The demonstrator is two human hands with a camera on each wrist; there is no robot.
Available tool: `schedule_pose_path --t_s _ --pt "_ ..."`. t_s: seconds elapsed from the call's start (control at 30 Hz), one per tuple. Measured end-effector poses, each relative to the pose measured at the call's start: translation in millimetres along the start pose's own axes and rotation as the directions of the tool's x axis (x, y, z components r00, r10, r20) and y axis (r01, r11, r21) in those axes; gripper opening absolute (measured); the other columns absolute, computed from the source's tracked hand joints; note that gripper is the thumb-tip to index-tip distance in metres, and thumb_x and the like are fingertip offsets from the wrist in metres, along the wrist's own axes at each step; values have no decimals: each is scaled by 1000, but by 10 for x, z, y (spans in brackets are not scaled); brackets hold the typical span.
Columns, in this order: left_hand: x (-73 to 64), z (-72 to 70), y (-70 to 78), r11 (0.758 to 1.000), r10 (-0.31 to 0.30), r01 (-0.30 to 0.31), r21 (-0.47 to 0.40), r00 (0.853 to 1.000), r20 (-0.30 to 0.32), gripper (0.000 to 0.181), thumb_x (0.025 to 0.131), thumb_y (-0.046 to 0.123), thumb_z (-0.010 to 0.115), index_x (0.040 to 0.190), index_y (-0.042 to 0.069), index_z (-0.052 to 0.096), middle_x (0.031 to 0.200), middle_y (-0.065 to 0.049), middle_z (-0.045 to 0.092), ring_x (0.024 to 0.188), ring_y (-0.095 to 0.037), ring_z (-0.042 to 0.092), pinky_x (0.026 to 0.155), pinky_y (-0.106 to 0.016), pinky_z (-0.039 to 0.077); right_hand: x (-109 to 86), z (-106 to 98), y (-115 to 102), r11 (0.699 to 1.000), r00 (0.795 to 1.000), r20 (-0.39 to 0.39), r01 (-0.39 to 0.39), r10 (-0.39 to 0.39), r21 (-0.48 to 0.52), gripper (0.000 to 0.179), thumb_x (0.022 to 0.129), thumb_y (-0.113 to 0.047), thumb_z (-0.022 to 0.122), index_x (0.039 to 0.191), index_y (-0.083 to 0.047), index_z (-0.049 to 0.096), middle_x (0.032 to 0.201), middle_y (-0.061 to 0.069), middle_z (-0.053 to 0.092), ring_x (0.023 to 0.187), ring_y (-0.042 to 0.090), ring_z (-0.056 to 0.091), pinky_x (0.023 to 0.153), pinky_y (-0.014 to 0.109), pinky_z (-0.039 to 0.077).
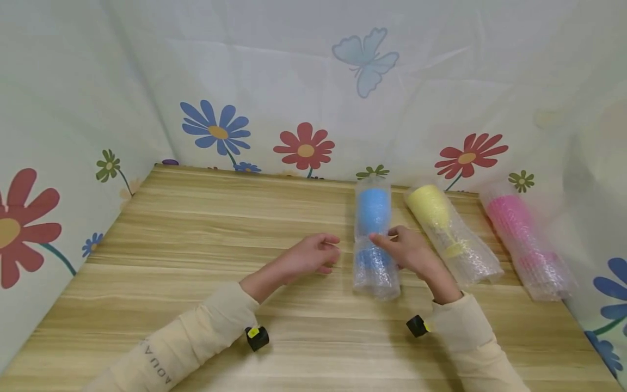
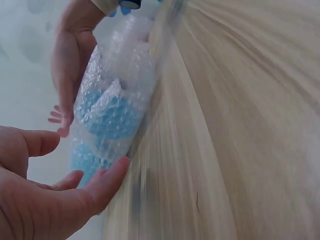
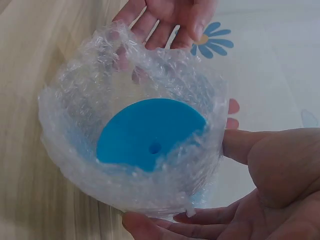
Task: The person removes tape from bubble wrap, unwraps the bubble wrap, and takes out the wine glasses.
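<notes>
1. Head view: just right of centre, a blue bundle (image 1: 374,209) in bubble wrap lies lengthwise on the wooden table (image 1: 206,228), its far end near the table's back edge.
2. The right hand (image 1: 413,249), at centre right, pinches the right side of the blue bundle, its thumb lying over the wrap.
3. The left hand (image 1: 308,257), near the centre, is loosely curved and holds nothing; in the head view a narrow gap parts it from the blue bundle.
4. To the right lie a yellow bundle (image 1: 430,207), cup-shaped through its wrap, and, farther right, a pink bundle (image 1: 514,218), both slanting toward the lower right.
5. Left wrist view: the left hand's thumb and fingers stand apart at the lower left; one fingertip overlaps the wrap's edge, and whether it touches cannot be told. The right hand shows at the upper left, beside the wrap.
6. Right wrist view: a blue disc (image 3: 145,127) with a small hole sits inside the wrap's gathered end, in the middle of the frame. The right hand's thumb and fingers are on the wrap at the lower right; the left hand's fingers appear at the top, behind it.
7. Across the head view's upper part hangs a pale cloth (image 1: 274,71) printed with flowers and a butterfly (image 1: 367,61).
</notes>
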State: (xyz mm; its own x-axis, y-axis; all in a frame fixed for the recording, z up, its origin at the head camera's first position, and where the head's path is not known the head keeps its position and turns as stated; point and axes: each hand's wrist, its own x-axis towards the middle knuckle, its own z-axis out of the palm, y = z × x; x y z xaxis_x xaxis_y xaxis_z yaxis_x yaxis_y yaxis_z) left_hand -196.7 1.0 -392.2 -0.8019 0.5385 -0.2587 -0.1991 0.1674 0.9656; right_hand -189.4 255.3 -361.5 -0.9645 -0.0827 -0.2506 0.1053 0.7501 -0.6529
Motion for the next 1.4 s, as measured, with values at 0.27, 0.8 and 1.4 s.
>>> schedule_pose_path --t_s 0.27,0.8,1.4 --pt "-31 72 -26 999 -8 8 -38 1000 5 49 105 11 57 147 -9 42 134 -25 57 122 -40 59 96 -45 56 -30 103 -103 1000 1000 9 19 -19 5 79 101 -58 58 139 11 49 133 32 60 88 30 71 71 41 61" --pt "-145 188 4 985 -42 63 158 991 -130 67 98 43 70 142 -2 47 137 -22 54 118 -33 59 95 -47 54 -112 324 -283 999 998 45 42 -42 4 78 102 -55 57 144 9 45 132 30 61 70 21 70 72 40 59" --pt "-164 175 29 934 3 51 353 989 -149 60 96 45 72 128 -4 57 128 -20 62 109 -29 63 88 -46 56 -95 413 -335 985 988 52 138 -144 103 68 106 -48 54 140 10 48 124 29 64 66 23 69 66 42 60"
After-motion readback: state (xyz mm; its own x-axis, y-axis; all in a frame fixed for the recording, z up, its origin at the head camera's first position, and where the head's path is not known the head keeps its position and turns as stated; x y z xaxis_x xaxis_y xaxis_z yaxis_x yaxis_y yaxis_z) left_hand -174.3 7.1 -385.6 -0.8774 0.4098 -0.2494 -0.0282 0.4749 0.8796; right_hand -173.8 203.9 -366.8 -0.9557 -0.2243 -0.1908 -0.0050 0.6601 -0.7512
